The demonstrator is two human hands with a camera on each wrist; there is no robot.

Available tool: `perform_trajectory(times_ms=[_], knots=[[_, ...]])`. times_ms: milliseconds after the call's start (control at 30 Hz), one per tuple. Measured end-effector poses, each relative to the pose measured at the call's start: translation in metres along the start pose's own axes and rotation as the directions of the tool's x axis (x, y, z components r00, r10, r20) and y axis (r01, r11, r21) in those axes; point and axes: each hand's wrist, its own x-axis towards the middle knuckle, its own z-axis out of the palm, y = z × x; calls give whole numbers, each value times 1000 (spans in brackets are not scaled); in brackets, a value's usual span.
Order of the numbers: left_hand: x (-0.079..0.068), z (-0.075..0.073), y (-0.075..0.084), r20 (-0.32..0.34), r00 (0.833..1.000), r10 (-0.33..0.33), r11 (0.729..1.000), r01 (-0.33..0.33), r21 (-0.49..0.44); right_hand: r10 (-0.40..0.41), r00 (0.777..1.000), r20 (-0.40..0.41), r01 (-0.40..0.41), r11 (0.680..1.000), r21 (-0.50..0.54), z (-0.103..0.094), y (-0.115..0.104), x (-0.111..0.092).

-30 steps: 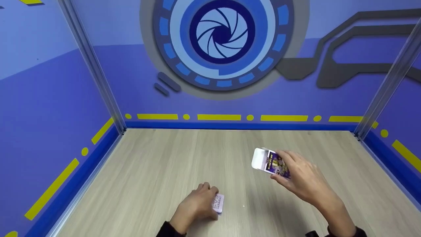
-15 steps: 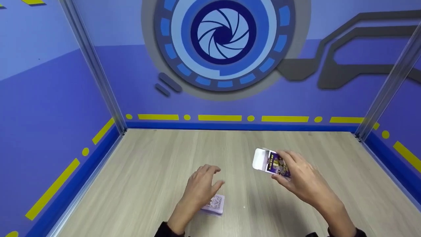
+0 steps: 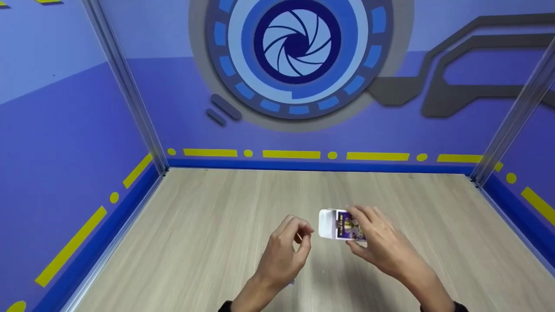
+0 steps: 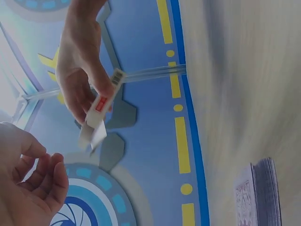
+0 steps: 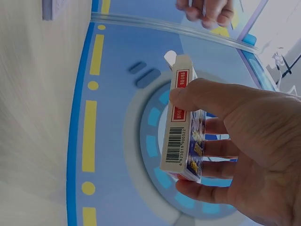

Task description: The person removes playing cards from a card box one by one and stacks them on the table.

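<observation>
My right hand (image 3: 381, 242) grips a small playing-card box (image 3: 345, 224), purple-printed in front, with its white end flap open toward the left. In the right wrist view the thumb lies on the box's white side above a barcode (image 5: 175, 145), with the fingers on the opposite side. Just left of the flap, my left hand (image 3: 284, 251) hovers with loosely curled fingers and nothing visible between them. A deck of playing cards (image 4: 258, 194) rests on the table below; in the head view the left hand hides nearly all of it.
The pale wooden table (image 3: 225, 208) is enclosed by blue-purple panels (image 3: 173, 104) at the back and sides. Metal corner posts (image 3: 130, 91) stand where the panels meet.
My left hand has let go of the card deck, risen and moved right toward the box, its fingers curling in. The right hand has brought the box slightly left and nearer.
</observation>
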Motion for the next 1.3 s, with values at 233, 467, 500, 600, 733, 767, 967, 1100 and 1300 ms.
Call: perform_trajectory(times_ms=[233,467,500,600,733,767,967,1100,1300], knots=[[-2,5,6,52,997,-59,990,65,-127,-49,998,26,49,999,-10,9,-14,1],[-7,14,4,61,994,-91,983,99,-152,-91,996,8,90,996,22,11,-21,1],[-7,15,3,61,993,-100,983,109,-147,-90,996,12,90,996,21,11,-22,1],[-9,17,0,56,990,-130,983,137,-124,-91,996,26,91,996,17,11,-25,1],[-9,18,-4,53,981,-185,974,191,-119,-101,994,37,101,995,14,11,-29,1],[-9,18,-4,58,978,-201,970,207,-127,-106,994,40,106,994,13,11,-30,1],[-10,19,-5,94,965,-244,953,257,-160,-123,991,43,123,992,12,12,-31,1],[-9,19,-6,100,960,-263,948,277,-160,-131,991,43,130,991,9,12,-31,0],[-7,17,-8,111,947,-302,933,317,-169,-138,989,44,138,990,2,12,-31,0]])
